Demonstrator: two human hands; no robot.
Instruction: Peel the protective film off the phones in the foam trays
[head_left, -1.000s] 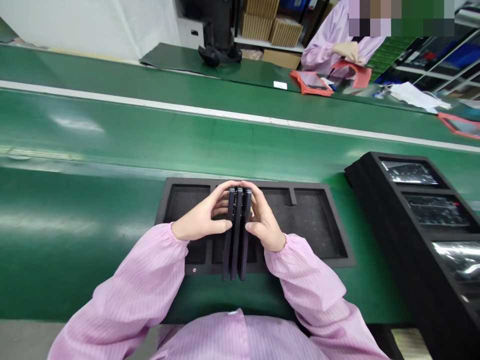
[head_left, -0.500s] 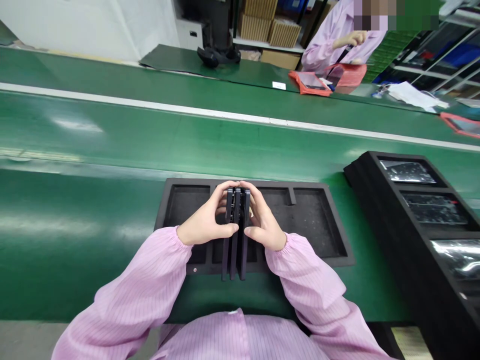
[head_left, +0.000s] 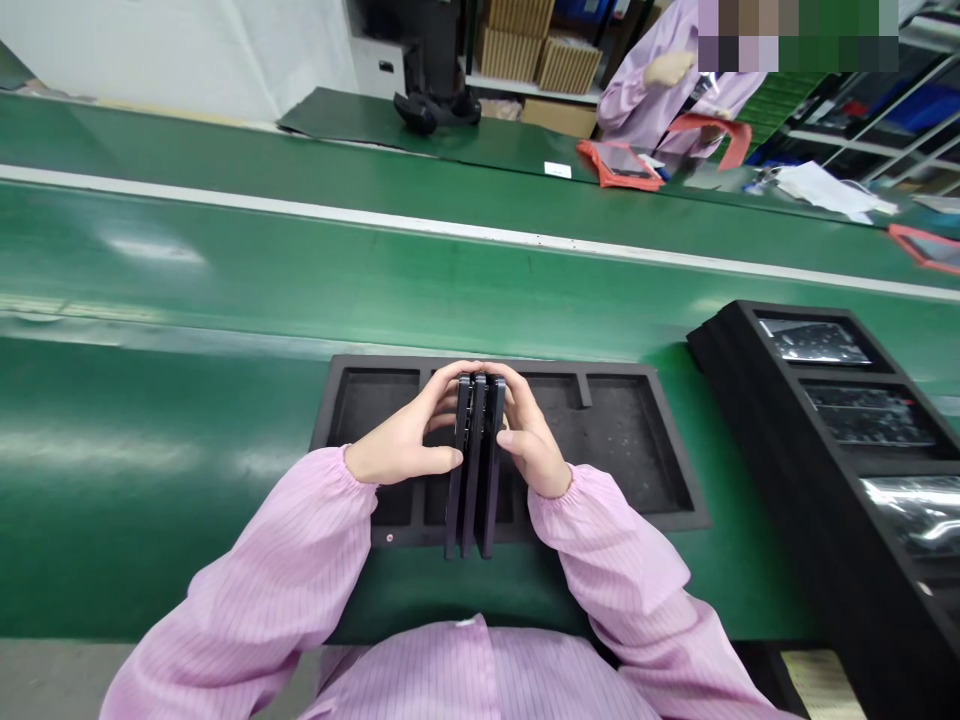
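Observation:
Three dark slim phones (head_left: 472,490) stand on edge, pressed together as one stack, over a black foam tray (head_left: 622,440) with empty compartments. My left hand (head_left: 405,440) grips the stack from the left, thumb on the near side and fingers curled over the top. From the right, my right hand (head_left: 529,440) clasps the same stack, fingers wrapped over its top edge. Both sleeves are pink.
A stack of black foam trays (head_left: 847,450) holding bagged parts stands at the right. The green conveyor belt (head_left: 225,270) runs across behind the tray. A person in pink (head_left: 660,90) handles red pouches (head_left: 622,165) at the far bench, near papers (head_left: 832,190).
My hands shifted slightly on the stack, the right thumb sliding a little up its side. The far person's hand rose from the red pouch.

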